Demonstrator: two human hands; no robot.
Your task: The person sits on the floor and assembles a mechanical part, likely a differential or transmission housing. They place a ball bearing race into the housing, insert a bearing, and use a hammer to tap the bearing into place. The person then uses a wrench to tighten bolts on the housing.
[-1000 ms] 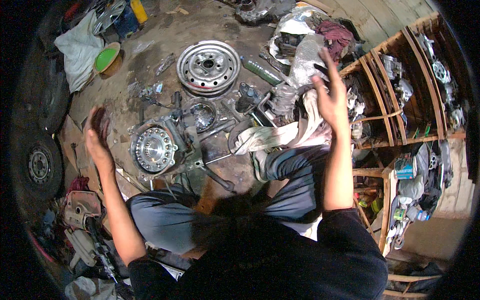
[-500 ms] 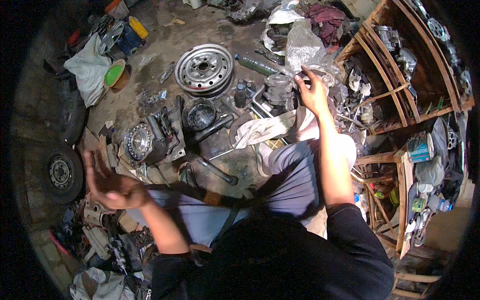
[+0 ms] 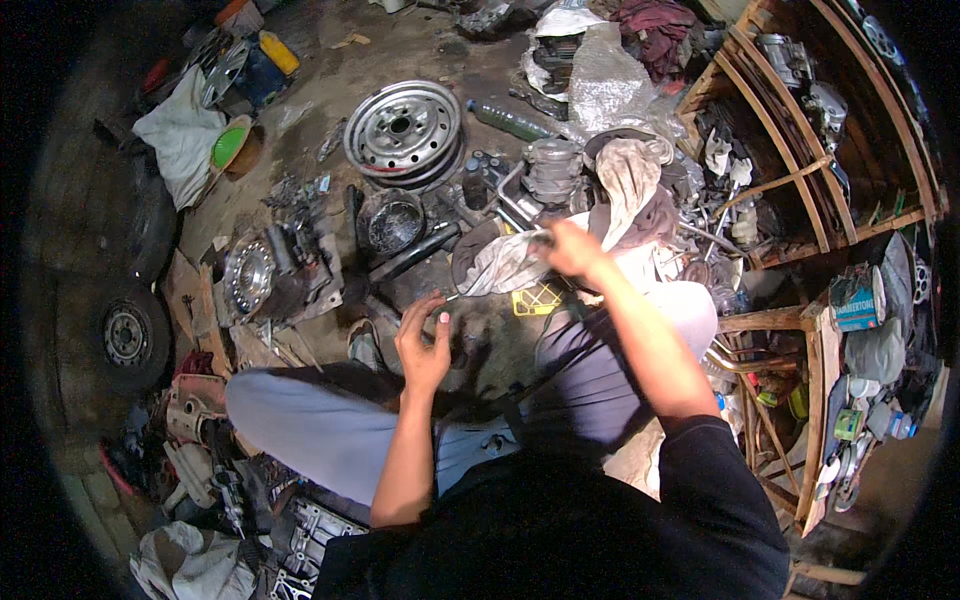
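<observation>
My left hand (image 3: 424, 345) is in front of me over the floor, fingers stretched forward and thumb apart. Its fingertips are beside the visible end of a thin metal rod (image 3: 453, 296); whether they touch it I cannot tell. My right hand (image 3: 575, 250), smeared by motion, is over a stained whitish rag (image 3: 500, 262), and its fingers do not show clearly. Another dirty cloth (image 3: 628, 175) lies beyond it, beside a grey ribbed metal part (image 3: 552, 172). A round black pan (image 3: 393, 222) and a dark tube (image 3: 415, 254) lie ahead of my left hand.
A steel wheel rim (image 3: 403, 130) lies farther ahead, with a green plastic bottle (image 3: 508, 118) to its right. A geared metal assembly (image 3: 250, 275) sits to the left. Wooden racks (image 3: 815, 400) with parts line the right. A tyre (image 3: 128, 335) stands far left.
My left hand has swung in from the far left to the middle, by the rod. My right hand has come back from near the ribbed part and plastic wrap to the whitish rag.
</observation>
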